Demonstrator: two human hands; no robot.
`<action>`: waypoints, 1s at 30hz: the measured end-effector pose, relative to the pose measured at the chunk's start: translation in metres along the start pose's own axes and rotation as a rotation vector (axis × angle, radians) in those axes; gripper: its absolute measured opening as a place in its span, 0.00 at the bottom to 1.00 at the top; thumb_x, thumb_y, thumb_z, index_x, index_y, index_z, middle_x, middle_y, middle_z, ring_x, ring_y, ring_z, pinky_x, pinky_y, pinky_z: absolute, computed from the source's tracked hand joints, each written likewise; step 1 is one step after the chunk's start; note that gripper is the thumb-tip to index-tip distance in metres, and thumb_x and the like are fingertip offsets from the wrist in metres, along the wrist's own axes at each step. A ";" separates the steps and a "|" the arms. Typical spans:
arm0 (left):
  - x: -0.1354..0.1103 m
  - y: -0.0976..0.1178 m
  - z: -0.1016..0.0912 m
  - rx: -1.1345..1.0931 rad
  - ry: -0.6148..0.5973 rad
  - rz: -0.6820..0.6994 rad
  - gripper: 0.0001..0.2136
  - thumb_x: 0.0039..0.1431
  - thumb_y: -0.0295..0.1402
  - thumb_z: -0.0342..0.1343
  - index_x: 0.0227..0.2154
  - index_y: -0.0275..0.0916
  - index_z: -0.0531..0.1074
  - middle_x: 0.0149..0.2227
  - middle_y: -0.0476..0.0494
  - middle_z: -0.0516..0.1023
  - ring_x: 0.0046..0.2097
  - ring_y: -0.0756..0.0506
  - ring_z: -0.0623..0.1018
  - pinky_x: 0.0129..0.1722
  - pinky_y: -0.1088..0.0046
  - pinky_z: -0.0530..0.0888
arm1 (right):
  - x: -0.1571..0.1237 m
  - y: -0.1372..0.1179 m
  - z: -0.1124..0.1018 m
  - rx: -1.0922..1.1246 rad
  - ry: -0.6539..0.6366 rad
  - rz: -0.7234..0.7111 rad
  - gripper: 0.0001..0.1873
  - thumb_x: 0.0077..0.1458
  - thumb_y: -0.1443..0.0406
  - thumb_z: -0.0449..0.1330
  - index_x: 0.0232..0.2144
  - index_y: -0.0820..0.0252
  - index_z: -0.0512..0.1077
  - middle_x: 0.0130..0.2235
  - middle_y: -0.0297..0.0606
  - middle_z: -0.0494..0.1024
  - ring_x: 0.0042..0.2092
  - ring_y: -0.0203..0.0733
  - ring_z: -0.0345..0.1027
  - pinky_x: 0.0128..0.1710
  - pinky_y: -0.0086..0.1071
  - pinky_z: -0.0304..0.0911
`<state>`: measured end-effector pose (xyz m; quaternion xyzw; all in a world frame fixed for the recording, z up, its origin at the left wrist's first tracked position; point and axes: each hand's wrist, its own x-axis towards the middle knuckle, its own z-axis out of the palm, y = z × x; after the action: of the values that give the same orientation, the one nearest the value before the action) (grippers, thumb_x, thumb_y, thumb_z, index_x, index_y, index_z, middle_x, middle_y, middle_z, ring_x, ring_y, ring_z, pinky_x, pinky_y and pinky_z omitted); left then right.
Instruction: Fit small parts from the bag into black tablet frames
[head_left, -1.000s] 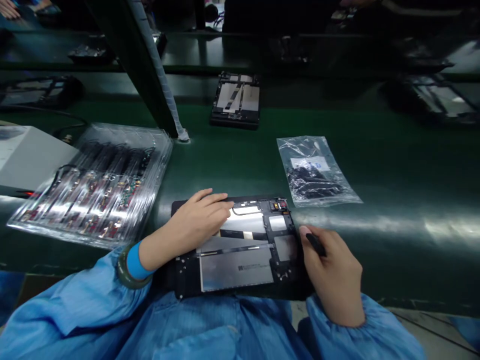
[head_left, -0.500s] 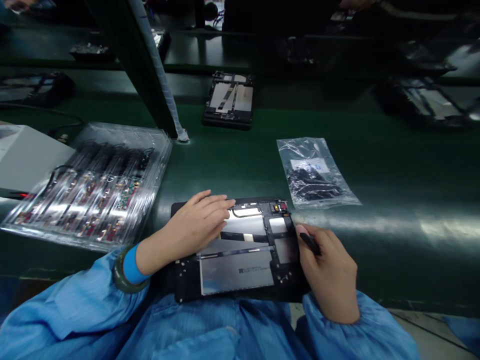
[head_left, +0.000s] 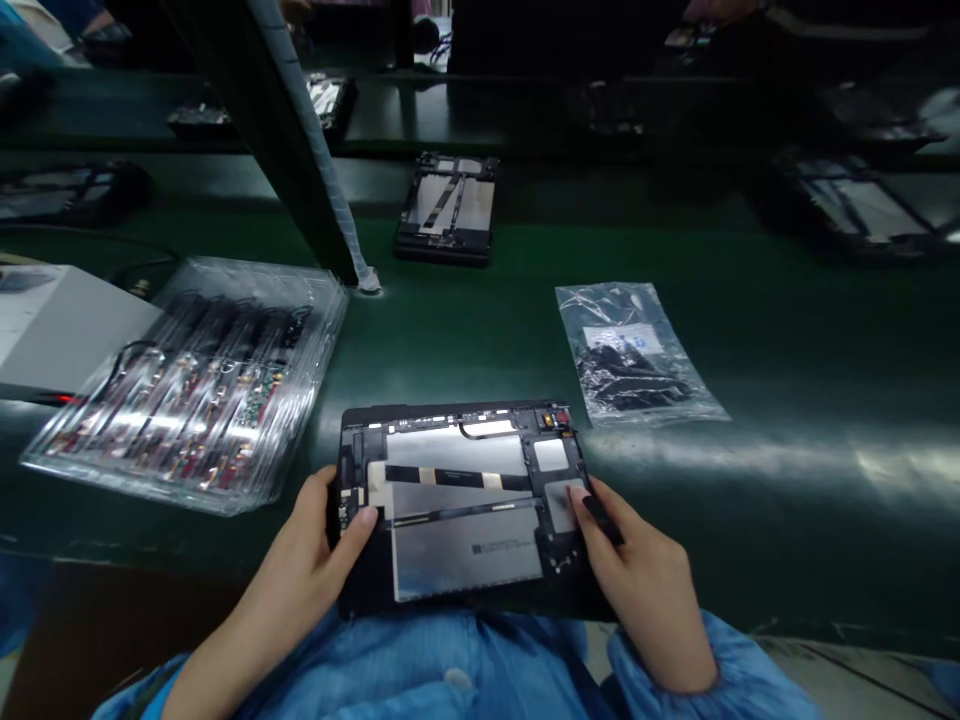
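An opened tablet chassis with silver shielding and black frame lies at the near edge of the green conveyor belt. My left hand grips its left edge, thumb on top near the small board. My right hand rests at the tablet's right edge, fingers curled round a thin black tool, thumb on the frame.
A clear blister tray of small circuit boards lies at left beside a grey box. A plastic bag of black parts sits right of the tablet. Another open tablet lies farther on the belt behind a slanted post.
My left hand has slid off the top of the tablet to its left edge and taken hold of it. My right hand moved slightly left onto the frame.
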<state>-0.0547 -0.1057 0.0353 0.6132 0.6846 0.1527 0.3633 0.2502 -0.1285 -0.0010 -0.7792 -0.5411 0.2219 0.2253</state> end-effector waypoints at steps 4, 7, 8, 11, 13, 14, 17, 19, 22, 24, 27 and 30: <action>-0.004 0.016 -0.003 -0.441 -0.110 -0.194 0.36 0.59 0.50 0.51 0.64 0.50 0.37 0.58 0.37 0.64 0.34 0.44 0.79 0.27 0.66 0.79 | 0.009 -0.008 -0.010 0.092 0.087 0.071 0.34 0.53 0.40 0.51 0.44 0.59 0.78 0.32 0.41 0.79 0.32 0.47 0.74 0.28 0.31 0.66; 0.011 0.037 -0.005 -0.678 -0.074 -0.212 0.40 0.55 0.48 0.57 0.64 0.53 0.39 0.58 0.40 0.64 0.31 0.47 0.78 0.21 0.73 0.77 | 0.019 -0.014 -0.025 0.287 0.267 0.165 0.31 0.53 0.43 0.55 0.43 0.61 0.77 0.36 0.42 0.78 0.29 0.41 0.70 0.24 0.28 0.61; 0.020 0.046 -0.004 -0.743 -0.012 -0.135 0.39 0.53 0.46 0.60 0.63 0.50 0.45 0.58 0.40 0.64 0.36 0.45 0.78 0.26 0.74 0.79 | 0.024 -0.015 -0.029 0.427 0.361 0.183 0.29 0.55 0.45 0.55 0.43 0.62 0.76 0.37 0.43 0.78 0.26 0.37 0.67 0.22 0.28 0.58; 0.062 0.085 0.006 -0.953 -0.066 0.009 0.29 0.58 0.41 0.57 0.60 0.47 0.53 0.58 0.40 0.64 0.45 0.42 0.76 0.35 0.69 0.80 | 0.040 -0.012 -0.034 0.887 0.589 0.152 0.25 0.58 0.49 0.55 0.40 0.66 0.74 0.30 0.41 0.75 0.18 0.29 0.55 0.19 0.27 0.49; 0.098 0.119 0.020 -1.121 -0.145 0.090 0.24 0.60 0.38 0.56 0.57 0.47 0.57 0.55 0.41 0.67 0.45 0.43 0.76 0.37 0.66 0.80 | 0.049 -0.006 -0.031 0.954 0.643 0.116 0.24 0.58 0.50 0.55 0.39 0.67 0.73 0.25 0.37 0.72 0.17 0.29 0.53 0.19 0.27 0.48; 0.119 0.137 0.028 -1.199 -0.168 0.095 0.21 0.61 0.35 0.56 0.55 0.47 0.59 0.54 0.42 0.68 0.45 0.44 0.76 0.38 0.64 0.80 | 0.052 -0.002 -0.028 0.899 0.654 0.119 0.24 0.59 0.49 0.55 0.39 0.67 0.73 0.24 0.36 0.71 0.18 0.29 0.54 0.19 0.27 0.49; 0.186 0.188 0.054 -1.373 -0.158 -0.043 0.13 0.62 0.31 0.54 0.49 0.42 0.65 0.48 0.42 0.72 0.42 0.45 0.76 0.38 0.60 0.80 | 0.056 0.010 -0.019 0.694 0.636 0.158 0.28 0.59 0.47 0.52 0.39 0.68 0.74 0.24 0.35 0.70 0.20 0.29 0.55 0.22 0.27 0.53; 0.227 0.214 0.067 -1.357 -0.117 -0.098 0.13 0.62 0.30 0.53 0.49 0.39 0.64 0.47 0.40 0.71 0.40 0.46 0.76 0.36 0.62 0.80 | 0.055 0.017 -0.015 0.619 0.573 0.185 0.31 0.59 0.44 0.51 0.38 0.68 0.75 0.22 0.34 0.68 0.20 0.30 0.56 0.23 0.26 0.54; 0.269 0.239 0.077 -1.295 -0.044 -0.121 0.18 0.63 0.29 0.52 0.55 0.38 0.60 0.51 0.36 0.68 0.43 0.45 0.75 0.35 0.66 0.80 | 0.054 0.022 -0.016 0.559 0.466 0.210 0.34 0.57 0.41 0.49 0.37 0.67 0.75 0.21 0.34 0.67 0.22 0.32 0.58 0.24 0.27 0.55; 0.275 0.243 0.078 -1.245 0.010 -0.092 0.21 0.64 0.29 0.50 0.59 0.39 0.54 0.53 0.35 0.65 0.44 0.47 0.74 0.36 0.73 0.78 | 0.051 0.022 -0.019 0.516 0.411 0.219 0.36 0.55 0.39 0.48 0.37 0.65 0.76 0.22 0.35 0.69 0.23 0.35 0.60 0.24 0.28 0.57; 0.244 0.233 0.074 -1.139 0.038 0.003 0.25 0.62 0.28 0.53 0.61 0.38 0.54 0.53 0.35 0.66 0.43 0.48 0.76 0.38 0.77 0.76 | 0.046 0.023 -0.024 0.389 0.376 0.282 0.35 0.54 0.37 0.46 0.36 0.58 0.77 0.25 0.37 0.73 0.26 0.40 0.66 0.26 0.31 0.60; 0.169 0.205 0.060 -0.944 -0.061 0.153 0.33 0.47 0.26 0.66 0.57 0.35 0.63 0.53 0.32 0.69 0.46 0.39 0.76 0.45 0.63 0.75 | 0.044 0.036 -0.020 0.267 0.400 0.232 0.28 0.55 0.40 0.47 0.35 0.49 0.76 0.27 0.36 0.76 0.26 0.43 0.70 0.25 0.34 0.62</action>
<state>0.1380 0.0822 0.0758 0.4338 0.4825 0.4554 0.6096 0.3028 -0.1010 -0.0106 -0.8279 -0.3587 0.1571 0.4015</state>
